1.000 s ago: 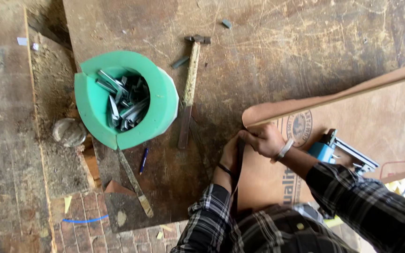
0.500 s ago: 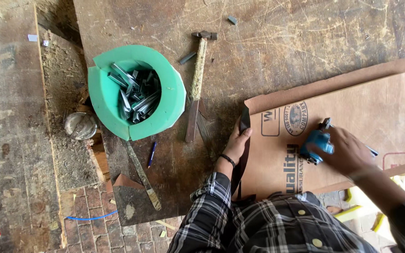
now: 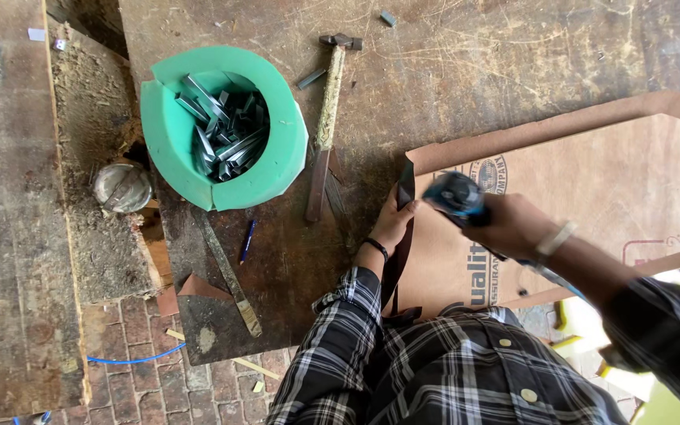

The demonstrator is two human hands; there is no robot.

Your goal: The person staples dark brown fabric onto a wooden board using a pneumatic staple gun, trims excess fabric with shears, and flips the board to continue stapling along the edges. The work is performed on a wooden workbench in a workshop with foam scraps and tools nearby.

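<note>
1. Brown plywood sheet (image 3: 592,205) with a printed round mark lies on a scarred, dark wooden workbench (image 3: 513,71); this sheet is the landmark for everything below.
2. The left hand (image 3: 393,224) presses against the sheet's left edge, fingers curled over a dark strip (image 3: 404,228) that runs along that edge. A dark band circles the wrist.
3. The right hand (image 3: 513,227) hovers over the sheet's left part, just right of the left hand, closed firmly around a blue and black power tool (image 3: 456,197). The tool's nose points toward the sheet's left edge. A pale bracelet sits on this wrist.
4. Both arms wear black-and-white plaid sleeves, and the person's plaid shirt fills the view below the sheet.
5. Left of the sheet, a hammer (image 3: 326,118) with a pale wooden handle lies nearly upright in the view, head at the far end.
6. Further left, past the hammer, stands a green round tub (image 3: 277,165) with a broken rim, holding a heap of grey metal strips (image 3: 222,130).
7. Left of the tub, well apart from the sheet, a dull metal ball-shaped object (image 3: 122,187) rests on a sawdust-covered ledge.
8. Below the tub, between it and the person's left sleeve, lie a small blue pen (image 3: 247,240) and a long flat metal file (image 3: 230,275).
</note>
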